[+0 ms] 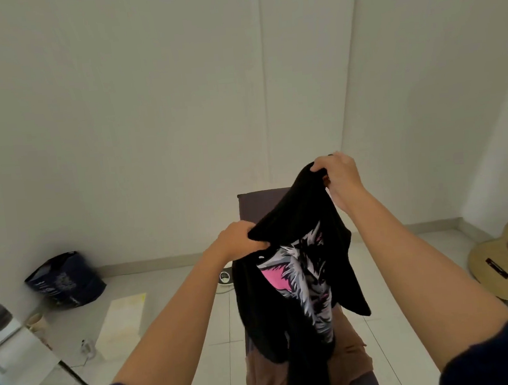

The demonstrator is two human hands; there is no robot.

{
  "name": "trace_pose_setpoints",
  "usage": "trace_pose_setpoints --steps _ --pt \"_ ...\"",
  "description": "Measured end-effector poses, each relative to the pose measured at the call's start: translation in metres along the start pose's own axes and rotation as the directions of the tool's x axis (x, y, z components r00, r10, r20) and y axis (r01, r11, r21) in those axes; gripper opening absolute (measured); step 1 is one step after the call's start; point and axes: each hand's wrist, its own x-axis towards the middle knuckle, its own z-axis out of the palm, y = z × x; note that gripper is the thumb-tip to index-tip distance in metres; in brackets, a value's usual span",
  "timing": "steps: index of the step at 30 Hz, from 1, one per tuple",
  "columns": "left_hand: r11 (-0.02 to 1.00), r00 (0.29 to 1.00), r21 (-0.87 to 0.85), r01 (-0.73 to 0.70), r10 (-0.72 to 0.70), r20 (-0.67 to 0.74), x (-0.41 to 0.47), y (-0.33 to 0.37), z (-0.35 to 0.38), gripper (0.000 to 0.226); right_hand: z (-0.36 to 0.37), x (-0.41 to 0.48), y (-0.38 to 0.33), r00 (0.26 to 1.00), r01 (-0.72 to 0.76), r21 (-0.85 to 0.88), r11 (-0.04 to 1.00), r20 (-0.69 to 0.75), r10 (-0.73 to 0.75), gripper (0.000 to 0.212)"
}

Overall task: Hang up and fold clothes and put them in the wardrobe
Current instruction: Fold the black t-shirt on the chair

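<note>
While both arms were stretched forward, the left hand (238, 239) gripped a bunched fold of the black printed shirt (292, 219) with curled fingers, and the right hand (338, 174), higher, pinched another edge of it. The shirt hung in the air above a brown garment (355, 360) lying at the near end of the grey bench (257, 204)

Both hands, left (239, 239) and right (338, 172), grip a black shirt (292, 219).

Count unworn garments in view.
2: black shirt held up by left hand and right hand; brown garment lying beneath it. Others may hide behind the shirt.
</note>
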Motion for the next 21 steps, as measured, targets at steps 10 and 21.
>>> trace_pose_setpoints --steps 10,21 --pt "0.938 0.909 -0.347 -0.009 -0.137 -0.394 -0.016 -0.017 0.014 0.028 -0.023 -0.025 0.032 0.987 0.147 -0.617 0.773 0.136 -0.079 0.018" --pt "0.976 0.974 -0.201 -0.079 0.033 -0.225 -0.038 -0.025 -0.020 0.037 -0.022 -0.042 0.053 0.986 0.063 -0.657 0.751 -0.074 -0.148 0.018"
